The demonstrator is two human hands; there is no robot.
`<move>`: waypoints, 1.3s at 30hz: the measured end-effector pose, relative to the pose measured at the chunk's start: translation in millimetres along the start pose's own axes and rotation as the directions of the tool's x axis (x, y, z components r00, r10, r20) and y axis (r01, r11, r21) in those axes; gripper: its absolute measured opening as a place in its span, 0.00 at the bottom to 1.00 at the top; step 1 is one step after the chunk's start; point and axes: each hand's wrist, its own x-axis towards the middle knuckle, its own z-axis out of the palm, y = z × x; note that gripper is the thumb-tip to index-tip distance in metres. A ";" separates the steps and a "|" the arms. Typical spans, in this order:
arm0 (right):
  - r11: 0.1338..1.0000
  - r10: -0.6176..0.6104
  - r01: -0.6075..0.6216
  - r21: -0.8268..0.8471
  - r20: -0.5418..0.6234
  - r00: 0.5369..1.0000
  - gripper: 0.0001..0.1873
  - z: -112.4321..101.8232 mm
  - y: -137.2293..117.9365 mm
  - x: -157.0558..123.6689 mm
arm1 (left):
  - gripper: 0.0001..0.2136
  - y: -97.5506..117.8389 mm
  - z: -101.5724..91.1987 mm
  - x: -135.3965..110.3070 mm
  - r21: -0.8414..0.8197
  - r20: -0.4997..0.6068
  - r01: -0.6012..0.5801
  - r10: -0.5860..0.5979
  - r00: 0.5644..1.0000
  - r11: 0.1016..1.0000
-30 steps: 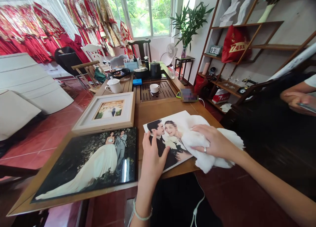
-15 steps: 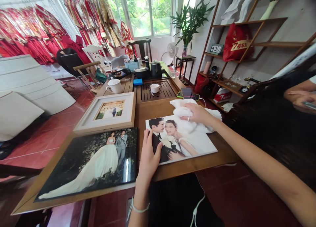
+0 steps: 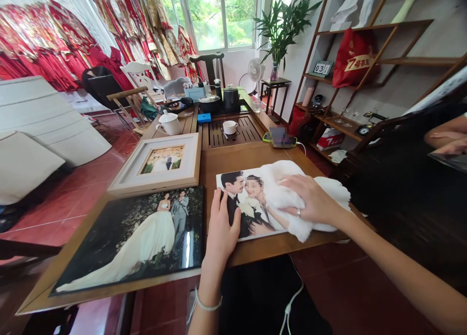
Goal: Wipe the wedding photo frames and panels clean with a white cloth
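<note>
"Near the front of the counter [image 3: 237, 157], how is the left hand [image 3: 221, 228]?"
"Unclenched, fingers laid over the left side of the photo panel [image 3: 251, 212]."
"That panel?"
"Flat on the counter; probably light, stiff, easily scratched. Take its edges."
"The right hand [image 3: 310, 199]?"
"Grasping a bunched white cloth [image 3: 276, 191] over the panel's right part."

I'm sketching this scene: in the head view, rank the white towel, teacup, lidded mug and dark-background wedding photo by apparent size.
Dark-background wedding photo
White towel
Lidded mug
Teacup
</note>
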 end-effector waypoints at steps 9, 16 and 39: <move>0.998 -0.061 0.059 0.027 0.055 0.997 0.25 -12.8 -25.1 -42.5 | 0.26 5.2 -5.7 -0.5 0.039 0.074 0.020 -0.022 0.997 0.999; 0.999 0.035 -0.035 -0.017 0.031 0.999 0.24 1.7 11.8 14.2 | 0.26 2.0 -4.2 -1.0 0.054 0.067 -0.007 0.003 0.998 0.999; 0.999 -0.016 0.013 0.033 0.098 0.995 0.26 -1.9 -39.2 -16.1 | 0.25 -4.7 2.2 -1.4 0.041 0.016 -0.018 0.017 1.000 0.999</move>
